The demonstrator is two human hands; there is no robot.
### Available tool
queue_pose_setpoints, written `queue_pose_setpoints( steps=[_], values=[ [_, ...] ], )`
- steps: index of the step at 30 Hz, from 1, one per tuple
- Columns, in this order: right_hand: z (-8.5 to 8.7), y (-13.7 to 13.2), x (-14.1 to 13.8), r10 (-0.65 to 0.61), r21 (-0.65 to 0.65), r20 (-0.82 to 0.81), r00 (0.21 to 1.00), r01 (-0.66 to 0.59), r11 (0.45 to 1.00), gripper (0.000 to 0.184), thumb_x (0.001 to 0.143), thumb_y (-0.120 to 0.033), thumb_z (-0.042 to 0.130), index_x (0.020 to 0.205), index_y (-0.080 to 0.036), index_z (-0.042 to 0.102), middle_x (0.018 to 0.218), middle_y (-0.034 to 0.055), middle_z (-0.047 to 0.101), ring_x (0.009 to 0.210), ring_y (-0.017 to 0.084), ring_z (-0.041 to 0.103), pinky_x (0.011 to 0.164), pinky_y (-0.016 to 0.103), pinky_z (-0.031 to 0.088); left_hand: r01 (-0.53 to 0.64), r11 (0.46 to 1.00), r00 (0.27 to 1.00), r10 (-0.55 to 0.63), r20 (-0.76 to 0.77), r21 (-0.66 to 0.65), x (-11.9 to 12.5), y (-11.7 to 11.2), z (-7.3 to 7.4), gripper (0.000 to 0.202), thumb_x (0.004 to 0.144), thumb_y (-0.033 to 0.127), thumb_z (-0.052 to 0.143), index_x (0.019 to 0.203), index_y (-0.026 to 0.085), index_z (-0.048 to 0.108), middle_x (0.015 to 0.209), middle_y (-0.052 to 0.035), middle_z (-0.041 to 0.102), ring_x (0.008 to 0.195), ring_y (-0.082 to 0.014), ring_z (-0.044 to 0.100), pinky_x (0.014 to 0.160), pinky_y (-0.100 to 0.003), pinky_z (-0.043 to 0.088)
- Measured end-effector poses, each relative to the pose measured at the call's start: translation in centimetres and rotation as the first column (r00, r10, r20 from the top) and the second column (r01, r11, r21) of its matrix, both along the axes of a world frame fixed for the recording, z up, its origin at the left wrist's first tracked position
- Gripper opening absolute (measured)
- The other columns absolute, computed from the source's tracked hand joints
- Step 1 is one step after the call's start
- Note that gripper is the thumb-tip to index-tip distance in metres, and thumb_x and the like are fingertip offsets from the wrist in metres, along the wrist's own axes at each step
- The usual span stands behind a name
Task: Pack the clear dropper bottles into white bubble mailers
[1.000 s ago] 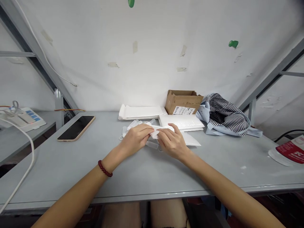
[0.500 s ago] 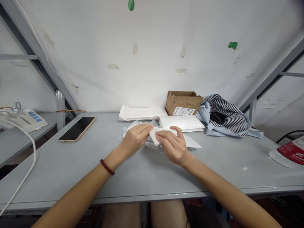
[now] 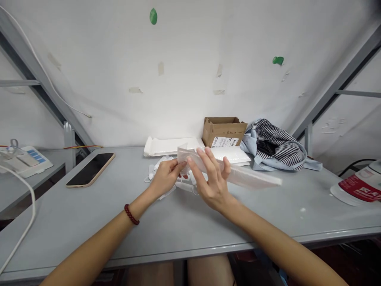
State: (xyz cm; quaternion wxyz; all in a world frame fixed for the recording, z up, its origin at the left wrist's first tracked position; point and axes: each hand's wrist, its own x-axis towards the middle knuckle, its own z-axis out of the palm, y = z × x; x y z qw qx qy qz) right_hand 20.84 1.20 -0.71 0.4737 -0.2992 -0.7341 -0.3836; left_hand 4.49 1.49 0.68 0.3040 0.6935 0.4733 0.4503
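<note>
Head view: left hand [image 3: 165,177] and right hand [image 3: 212,183] hold one pouch [image 3: 253,178].

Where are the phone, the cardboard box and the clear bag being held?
Phone [image 3: 91,169]: head view, middle of its dark screen.
Box [image 3: 213,133]: head view, brown front wall.
Bag [image 3: 253,177]: head view, its free right half.

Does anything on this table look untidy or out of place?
Mildly. A striped garment lies crumpled at the back right beside the cardboard box, and small white pieces lie scattered under the left hand and right hand holding a clear sleeve. Nothing looks spilled.
</note>
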Motion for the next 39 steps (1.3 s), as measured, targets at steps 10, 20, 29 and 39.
queue_pose_setpoints(
  steps=[10, 20, 29, 39],
  values=[
    [-0.4, 5.4, 3.1, -0.282, -0.472, -0.047, 0.958, 0.228, 0.852, 0.044, 0.095, -0.032, 0.039, 0.135, -0.015, 0.044, 0.148, 0.0223, 0.033, 0.14, 0.036, 0.023, 0.101, 0.068, 0.02, 0.189, 0.882, 0.974, -0.115, 0.193, -0.432, 4.4, 5.9, 2.0, 0.036, 0.082, 0.044, 0.06, 0.061, 0.017, 0.048, 0.052, -0.0012, 0.057, 0.051, -0.0123, 0.057, 0.055, -0.024, 0.042],
    [-0.9, 6.8, 4.0, -0.352, -0.861, 0.183, 0.918, 0.322, 0.393, 0.04, 0.096, -0.037, 0.032, 0.126, -0.021, 0.052, 0.145, 0.0197, 0.035, 0.139, 0.034, 0.025, 0.096, 0.069, 0.029, -0.083, 0.862, 0.954, -0.076, -0.291, -0.499, 5.9, 9.1, 0.5, 0.041, 0.085, 0.035, 0.054, 0.049, 0.015, 0.053, 0.035, 0.0022, 0.042, 0.032, -0.0071, 0.025, 0.043, -0.026, 0.031],
    [-0.8, 7.3, 4.3, -0.302, -0.887, 0.182, 0.936, 0.289, 0.359, 0.039, 0.096, -0.035, 0.034, 0.127, -0.018, 0.05, 0.149, 0.0214, 0.029, 0.142, 0.036, 0.017, 0.097, 0.07, 0.028, -0.268, 0.961, 0.668, 0.238, -0.705, 0.07, 0.4, 10.1, 0.1, 0.015, 0.08, 0.026, 0.057, 0.079, 0.014, 0.066, 0.094, -0.0149, 0.067, 0.097, -0.0288, 0.059, 0.074, -0.032, 0.044],
    [-0.8, 7.7, 4.5, -0.297, -0.895, 0.171, 0.94, 0.274, 0.352, 0.039, 0.096, -0.036, 0.032, 0.125, -0.018, 0.052, 0.148, 0.0209, 0.031, 0.142, 0.035, 0.017, 0.099, 0.07, 0.025, -0.229, 0.948, 0.502, 0.311, -0.807, 0.223, -3.9, 11.1, -0.1, 0.02, 0.083, 0.029, 0.055, 0.091, 0.016, 0.068, 0.099, -0.0128, 0.066, 0.106, -0.0301, 0.052, 0.076, -0.034, 0.046]
  ],
)
